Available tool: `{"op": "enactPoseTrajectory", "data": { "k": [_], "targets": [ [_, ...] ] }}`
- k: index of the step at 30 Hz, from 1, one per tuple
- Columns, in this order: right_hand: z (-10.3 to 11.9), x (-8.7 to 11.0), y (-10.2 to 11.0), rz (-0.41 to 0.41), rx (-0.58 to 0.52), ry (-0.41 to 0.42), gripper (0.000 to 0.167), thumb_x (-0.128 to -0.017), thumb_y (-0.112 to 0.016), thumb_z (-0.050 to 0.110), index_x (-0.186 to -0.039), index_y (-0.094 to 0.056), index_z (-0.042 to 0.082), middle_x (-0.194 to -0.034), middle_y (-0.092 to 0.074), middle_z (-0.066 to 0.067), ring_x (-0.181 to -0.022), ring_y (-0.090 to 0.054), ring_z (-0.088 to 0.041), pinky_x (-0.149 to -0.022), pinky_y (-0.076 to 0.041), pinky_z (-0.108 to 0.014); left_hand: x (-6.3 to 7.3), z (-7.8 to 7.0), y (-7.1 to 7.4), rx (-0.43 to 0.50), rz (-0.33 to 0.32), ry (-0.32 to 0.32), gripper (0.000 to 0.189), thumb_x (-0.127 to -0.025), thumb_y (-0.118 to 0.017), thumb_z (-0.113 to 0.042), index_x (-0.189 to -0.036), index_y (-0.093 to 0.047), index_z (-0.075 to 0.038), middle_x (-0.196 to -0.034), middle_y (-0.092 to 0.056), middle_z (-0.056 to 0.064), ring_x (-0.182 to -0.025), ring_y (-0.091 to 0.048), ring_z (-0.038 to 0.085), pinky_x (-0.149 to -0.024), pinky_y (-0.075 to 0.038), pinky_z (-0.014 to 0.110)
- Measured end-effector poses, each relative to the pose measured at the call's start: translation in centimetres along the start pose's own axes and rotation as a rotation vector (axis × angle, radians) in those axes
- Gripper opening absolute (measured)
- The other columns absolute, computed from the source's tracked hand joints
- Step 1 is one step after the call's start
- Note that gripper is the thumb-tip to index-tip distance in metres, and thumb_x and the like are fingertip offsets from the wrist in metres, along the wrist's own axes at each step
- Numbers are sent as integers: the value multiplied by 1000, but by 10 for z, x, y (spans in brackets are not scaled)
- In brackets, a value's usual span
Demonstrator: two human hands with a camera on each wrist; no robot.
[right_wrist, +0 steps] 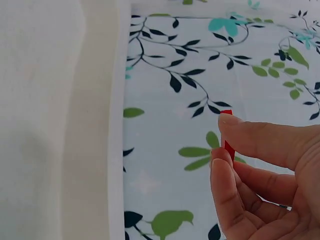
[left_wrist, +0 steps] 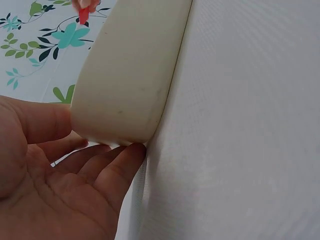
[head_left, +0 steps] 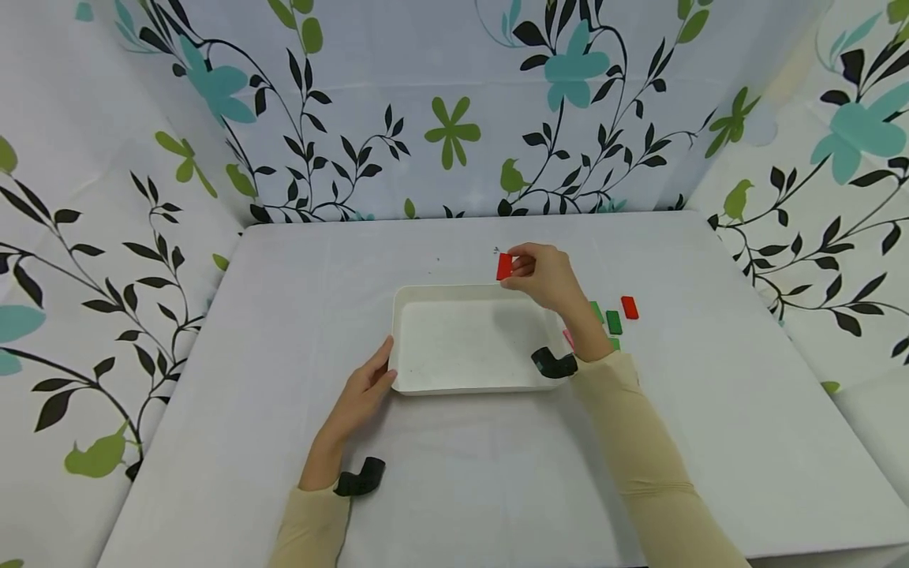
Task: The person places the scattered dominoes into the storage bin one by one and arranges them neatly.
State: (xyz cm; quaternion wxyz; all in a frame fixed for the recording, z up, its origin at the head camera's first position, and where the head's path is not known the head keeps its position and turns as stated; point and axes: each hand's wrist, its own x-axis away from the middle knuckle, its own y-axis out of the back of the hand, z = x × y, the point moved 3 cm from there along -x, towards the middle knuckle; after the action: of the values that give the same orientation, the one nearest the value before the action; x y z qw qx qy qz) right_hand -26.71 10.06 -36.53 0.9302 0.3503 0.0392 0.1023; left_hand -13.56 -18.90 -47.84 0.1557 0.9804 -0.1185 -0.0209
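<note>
A shallow white tray point(head_left: 472, 339) lies on the white-covered table in the head view. At its left end my left hand point(head_left: 365, 390) holds the edge. In the left wrist view, the thumb meets the rim of the tray point(left_wrist: 125, 70) and the fingers touch its lower side. Just beyond the tray's far edge, my right hand point(head_left: 543, 276) pinches a small flat red block point(head_left: 504, 267) between thumb and fingers. The fingers partly cover that red block point(right_wrist: 229, 149) in the right wrist view.
Right of the tray lie several small blocks, among them a green block point(head_left: 614, 322) and another red block point(head_left: 630, 308). A pinkish one is partly behind the right forearm. Patterned cloth point(head_left: 454, 110) stands around the table's back and sides.
</note>
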Motion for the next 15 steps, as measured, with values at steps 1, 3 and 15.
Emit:
{"op": "enactPoseTrajectory", "data": {
  "k": [1,3,15],
  "targets": [
    [4,-3,-6,7,-4,7,49,-85,-76,11,-130,-59,2,-109,-64,-16,-97,-60,-27,-87,-57,-37,0,0,0,-7,-2,0,58,-102,-45,-3,-152,-17,7,-161,-14,21,-149,-15,37,-116,-21,24],
    [12,-7,-19,22,-12,15,49,-85,-76,11,-130,-60,2,-108,-64,-15,-97,-60,-27,-86,-57,-36,1,-1,1,-18,-5,3,58,-102,-46,-3,-152,-18,7,-161,-14,22,-149,-16,37,-116,-21,28],
    [39,-30,-88,88,-47,33,48,-80,-81,12,-123,-64,2,-101,-67,-12,-91,-62,-23,-81,-58,-30,1,-1,1,-1,-11,16,59,-101,-47,-2,-152,-18,6,-161,-15,19,-150,-16,34,-117,-21,33]
  ]
}}
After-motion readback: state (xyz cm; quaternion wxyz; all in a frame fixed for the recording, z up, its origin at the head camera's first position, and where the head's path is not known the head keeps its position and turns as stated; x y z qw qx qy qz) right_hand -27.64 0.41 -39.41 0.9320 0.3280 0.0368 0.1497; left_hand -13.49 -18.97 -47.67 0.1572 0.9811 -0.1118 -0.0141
